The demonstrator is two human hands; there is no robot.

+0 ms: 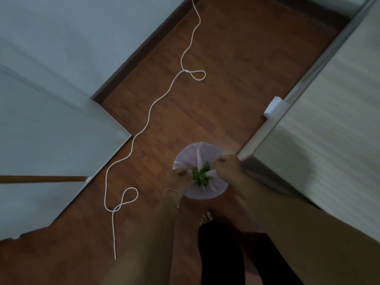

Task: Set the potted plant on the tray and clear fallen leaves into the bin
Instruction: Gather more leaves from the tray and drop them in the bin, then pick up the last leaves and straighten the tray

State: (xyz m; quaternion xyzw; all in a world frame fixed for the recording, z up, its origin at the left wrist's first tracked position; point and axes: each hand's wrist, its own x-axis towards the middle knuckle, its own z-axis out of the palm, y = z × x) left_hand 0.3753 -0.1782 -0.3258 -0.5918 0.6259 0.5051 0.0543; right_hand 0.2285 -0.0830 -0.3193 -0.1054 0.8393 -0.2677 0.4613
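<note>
A round bin (198,155) lined with a pale pinkish bag stands on the wooden floor below me. Green leaves (201,174) lie bunched over its middle, between my two hands. My left hand (176,177) pinches at the left side of the leaf bunch, fingers closed. My right hand (226,165) pinches at the right side, and a fold of the bag liner stretches toward it. Whether each hand grips leaves or liner is hard to tell. No potted plant or tray is in view.
A long white cord (152,108) snakes across the floor to the left of the bin, with loops. White doors or panels (51,120) fill the left. A pale cabinet (318,130) rises on the right. My bare foot (207,218) stands just behind the bin.
</note>
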